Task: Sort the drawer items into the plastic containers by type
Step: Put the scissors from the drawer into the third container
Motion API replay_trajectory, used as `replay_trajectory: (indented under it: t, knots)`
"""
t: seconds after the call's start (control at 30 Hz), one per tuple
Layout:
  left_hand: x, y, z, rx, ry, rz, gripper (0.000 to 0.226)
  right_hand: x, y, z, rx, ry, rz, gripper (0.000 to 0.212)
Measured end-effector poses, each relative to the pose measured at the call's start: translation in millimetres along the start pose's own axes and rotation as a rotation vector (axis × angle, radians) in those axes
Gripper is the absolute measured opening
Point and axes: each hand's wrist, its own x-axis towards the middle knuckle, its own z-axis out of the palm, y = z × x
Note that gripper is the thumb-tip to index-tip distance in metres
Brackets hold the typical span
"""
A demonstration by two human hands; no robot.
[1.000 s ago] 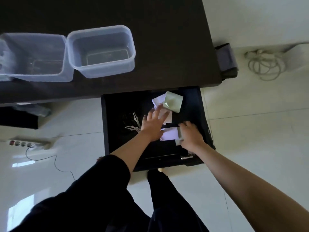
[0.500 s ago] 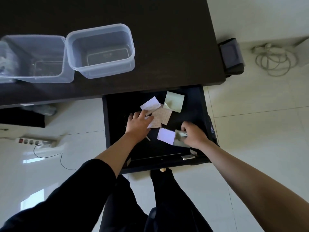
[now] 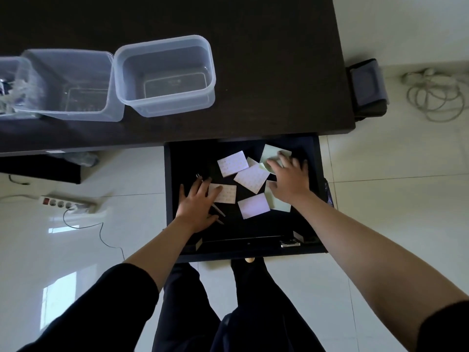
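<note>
Pale floor tiles lie under a dark bench (image 3: 253,59), where three tubs stand at far left; the right tub (image 3: 165,74) looks empty. Below it the drawer (image 3: 177,158) is pulled out. My left hand (image 3: 196,207), which was further in a second ago, has slid left and now lies flat, fingers spread, over the pens (image 3: 217,212) and the edge of a white card (image 3: 224,193). More cards (image 3: 252,177) lie scattered mid-drawer. My right hand (image 3: 289,180) has let go of the near card and now reaches far right, fingers spread on the green notes (image 3: 272,153). Nothing lifted yet, I judge; sorting has barely begun.
</note>
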Motion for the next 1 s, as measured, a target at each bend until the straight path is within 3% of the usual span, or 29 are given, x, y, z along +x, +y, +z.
replay_trajectory:
  t: [0.13,0.23,0.4,0.5,0.6,0.67,0.83,0.9,1.0]
  knots:
    - [-5,3,4,-0.056,0.071,-0.131,0.111,-20,4,12,-0.041,0.064,0.062,0.040]
    - [-5,6,7,-0.144,0.026,-0.189,0.115,-31,3,21,-0.056,0.085,0.072,0.033]
    - [-5,12,13,-0.226,-0.088,-0.095,0.116,-37,5,28,0.029,0.048,0.058,0.039]
    - [-12,10,17,-0.279,-0.071,-0.004,0.110,-37,7,29,0.131,0.009,0.058,0.048]
    - [-20,10,20,-0.419,0.035,-0.137,0.110,-36,7,31,0.160,-0.020,0.052,0.060]
    - [-19,10,20,-0.531,0.022,-0.263,0.114,-35,6,32,0.160,-0.013,0.057,0.062]
    - [-13,10,23,-0.541,-0.074,-0.236,0.121,-36,8,34,0.131,-0.004,0.045,0.061]
    - [-13,8,25,-0.590,-0.041,-0.244,0.117,-37,10,34,0.129,0.005,0.037,0.060]
    - [-13,8,24,-0.639,0.135,-0.278,0.090,-37,12,31,0.150,0.032,0.036,0.059]
